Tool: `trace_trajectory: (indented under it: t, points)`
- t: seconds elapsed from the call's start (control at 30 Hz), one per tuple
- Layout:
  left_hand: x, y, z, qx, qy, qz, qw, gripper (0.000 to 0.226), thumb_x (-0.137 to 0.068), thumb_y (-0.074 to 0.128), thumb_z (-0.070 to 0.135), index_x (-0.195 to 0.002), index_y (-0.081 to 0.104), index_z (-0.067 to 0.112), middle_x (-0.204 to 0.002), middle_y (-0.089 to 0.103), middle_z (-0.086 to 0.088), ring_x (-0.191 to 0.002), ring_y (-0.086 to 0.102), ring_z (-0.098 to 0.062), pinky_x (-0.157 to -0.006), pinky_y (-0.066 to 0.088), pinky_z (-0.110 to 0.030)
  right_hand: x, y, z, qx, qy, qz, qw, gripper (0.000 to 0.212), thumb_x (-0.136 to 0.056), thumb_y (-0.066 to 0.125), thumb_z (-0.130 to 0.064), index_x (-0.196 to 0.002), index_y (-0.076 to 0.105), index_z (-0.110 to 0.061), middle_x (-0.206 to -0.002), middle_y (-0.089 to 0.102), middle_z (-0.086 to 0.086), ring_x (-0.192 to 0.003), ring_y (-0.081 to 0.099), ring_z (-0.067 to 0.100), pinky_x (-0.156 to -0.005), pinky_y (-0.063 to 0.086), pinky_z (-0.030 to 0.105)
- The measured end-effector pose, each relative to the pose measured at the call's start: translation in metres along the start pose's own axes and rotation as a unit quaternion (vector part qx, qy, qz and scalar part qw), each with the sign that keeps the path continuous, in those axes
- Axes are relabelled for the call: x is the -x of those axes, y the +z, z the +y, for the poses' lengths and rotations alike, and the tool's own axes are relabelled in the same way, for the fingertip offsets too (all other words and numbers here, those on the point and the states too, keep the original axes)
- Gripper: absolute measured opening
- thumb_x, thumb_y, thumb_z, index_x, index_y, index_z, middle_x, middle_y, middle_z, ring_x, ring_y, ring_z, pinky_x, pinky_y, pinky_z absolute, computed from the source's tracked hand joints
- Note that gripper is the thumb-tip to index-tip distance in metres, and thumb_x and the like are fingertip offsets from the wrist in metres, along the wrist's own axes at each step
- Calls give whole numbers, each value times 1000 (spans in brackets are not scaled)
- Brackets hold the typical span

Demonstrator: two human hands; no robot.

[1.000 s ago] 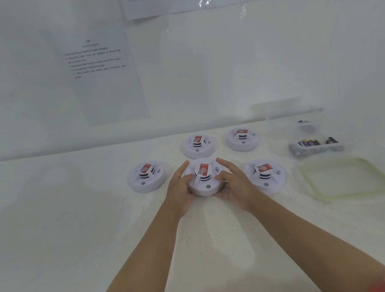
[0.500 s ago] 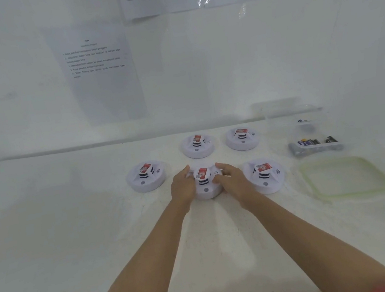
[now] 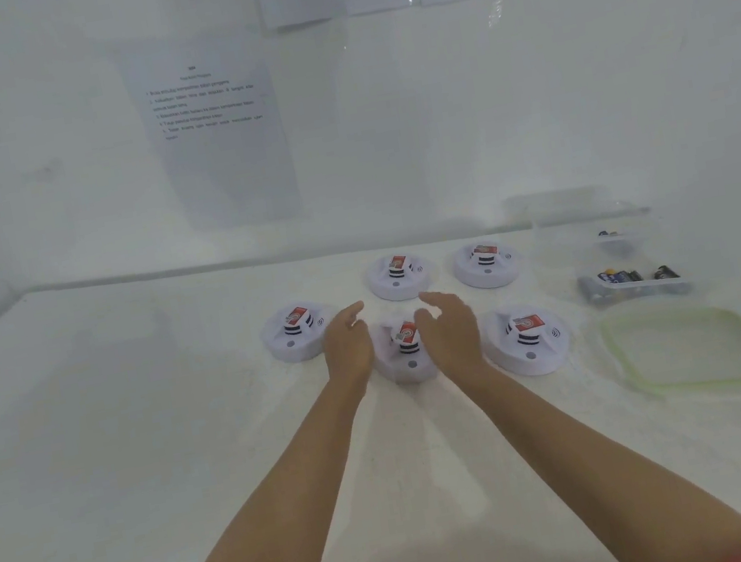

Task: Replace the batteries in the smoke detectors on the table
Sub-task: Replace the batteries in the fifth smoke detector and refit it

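Head view, looking down on a white table point(image 3: 140, 442) with 5 smoke detectors point(image 3: 399, 277) spread across the middle. Central detector point(image 3: 405, 357) flanked by both hands: left hand point(image 3: 346, 346) just beside its left edge, right hand point(image 3: 450, 335) at its right edge and partly over the rim. Both hands spread loose now, fingers extended toward the far side, gripping nothing. Half a second ago, curled tight around this same detector; 1 second ago, cupped on its sides. So: grasp just let go, detector left flat on the table in much the same spot, red-labelled part on top showing between the hands. Whether its cover or battery got shifted, too small to tell.

Remaining 4 detectors untouched in place: 1 to the left point(image 3: 296, 331), 2 at the far side, 1 to the right point(image 3: 529, 340), each with a red-labelled block on top. Further right, a clear container point(image 3: 634, 285) with several loose batteries point(image 3: 623, 276), and nearer, its pale green-rimmed lid point(image 3: 694, 349) lying flat. Printed sheets point(image 3: 216, 130) taped on the far wall.

Judged from this: task at an early stage, probably a regrip before opening the central unit. Old cell out, fresh cell from the container on the right, then the same for the other 4.
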State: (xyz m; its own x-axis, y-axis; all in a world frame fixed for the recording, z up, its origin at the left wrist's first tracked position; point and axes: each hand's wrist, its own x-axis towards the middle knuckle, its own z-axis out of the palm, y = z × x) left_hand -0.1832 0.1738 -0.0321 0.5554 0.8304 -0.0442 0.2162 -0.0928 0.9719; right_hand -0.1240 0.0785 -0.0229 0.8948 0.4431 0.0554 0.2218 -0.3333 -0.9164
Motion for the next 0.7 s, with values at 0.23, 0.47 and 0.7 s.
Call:
trace_trajectory:
  t: [0.23, 0.47, 0.7]
  points:
    - [-30, -63, -2, 49, -1, 141, 989, 37, -92, 42, 5, -125, 58, 13, -134, 54, -5, -124, 49, -20, -98, 36, -22, -16, 65, -40, -80, 24, -99, 992, 24, -91, 39, -12, -96, 60, -23, -100, 54, -1, -96, 49, 14, -81, 38, 21]
    - [-67, -93, -22, 10, -31, 43, 999, 43, -95, 40, 11, -137, 46, 14, -146, 42, -3, -133, 39, -19, -95, 29, -20, -34, 120, -45, -70, 133, -113, 982, 30, -90, 38, -11, -109, 57, -23, -115, 53, -7, -115, 43, 20, -90, 37, 27]
    - [-89, -94, -31, -30, -28, -35, 999, 43, -98, 36, 14, -141, 41, 13, -148, 39, -5, -134, 38, -21, -103, 34, -23, -41, 149, -39, -12, 140, -55, 989, 30, -93, 32, -13, -109, 57, -8, -132, 53, 12, -123, 47, 29, -98, 35, 33]
